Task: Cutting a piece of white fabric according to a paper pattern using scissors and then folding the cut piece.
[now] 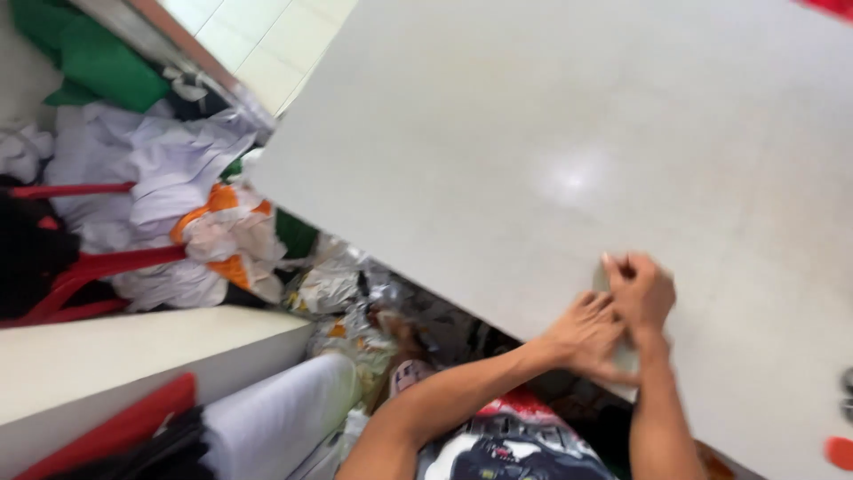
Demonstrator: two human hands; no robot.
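Near the lower right edge of a large pale grey speckled desk (551,133), both hands close together, touching. Right hand (641,292) curled, fingertips pinching something small and greyish, too blurred to identify. Left hand (586,336) spread flat beside it, pressing the desk. Further left, below the desk edge, heaped white, orange and green fabrics (187,204), red plastic chair legs (84,267), a white fabric roll (284,413).

A broad pale grey table (533,133) with a glossy top fills most of the view, its long edge running diagonally. Two hands (617,311) rest together near the near edge. A small orange object (839,452) and a dark one (847,396) lie at the right side.
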